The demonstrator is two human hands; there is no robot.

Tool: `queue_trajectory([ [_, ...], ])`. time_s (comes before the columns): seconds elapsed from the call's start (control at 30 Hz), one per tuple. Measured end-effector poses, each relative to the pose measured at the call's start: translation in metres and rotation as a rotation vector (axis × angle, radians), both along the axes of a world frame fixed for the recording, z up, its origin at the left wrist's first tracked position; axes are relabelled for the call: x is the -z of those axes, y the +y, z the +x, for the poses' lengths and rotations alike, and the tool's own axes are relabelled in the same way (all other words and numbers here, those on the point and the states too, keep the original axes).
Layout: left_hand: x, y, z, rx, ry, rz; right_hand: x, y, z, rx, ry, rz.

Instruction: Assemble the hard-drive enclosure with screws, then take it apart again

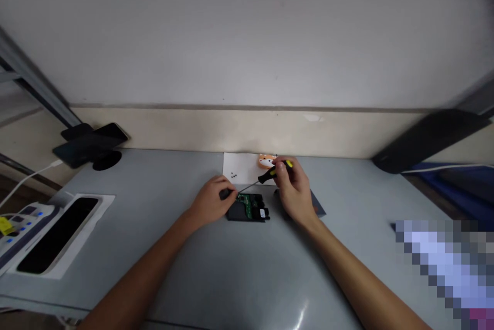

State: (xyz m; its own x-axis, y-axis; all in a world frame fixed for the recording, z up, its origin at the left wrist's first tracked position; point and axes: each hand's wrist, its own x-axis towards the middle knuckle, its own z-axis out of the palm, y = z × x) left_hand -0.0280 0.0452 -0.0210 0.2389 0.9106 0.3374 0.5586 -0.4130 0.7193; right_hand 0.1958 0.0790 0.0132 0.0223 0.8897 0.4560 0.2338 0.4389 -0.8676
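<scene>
In the middle of the grey table lies an opened black device point(238, 211) with a green circuit board point(248, 206) showing. My right hand point(294, 188) grips a black and yellow screwdriver point(267, 174), its thin shaft slanting down left to the board's upper left corner. Beside that corner, my left hand point(214, 197) is closed, thumb and fingers together around a small dark thing point(225, 194) that I cannot make out. Behind the device, several tiny dark screws point(233, 175) lie on a white sheet point(241, 162).
An orange and white animal-faced item point(266, 160) sits on the sheet. A dark flat panel point(318, 206) lies partly under my right hand. At left are a phone point(59, 235) on paper, a power strip point(27, 232) and a device on a stand point(92, 144). A dark cylinder point(424, 142) leans at right.
</scene>
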Motion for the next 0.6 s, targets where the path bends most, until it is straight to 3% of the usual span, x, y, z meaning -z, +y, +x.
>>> queue_trajectory([
  [0.6, -0.0037, -0.0003, -0.0031, 0.009, 0.007, -0.044, 0.0019, -0.0028, -0.0033, -0.031, -0.004, -0.018],
])
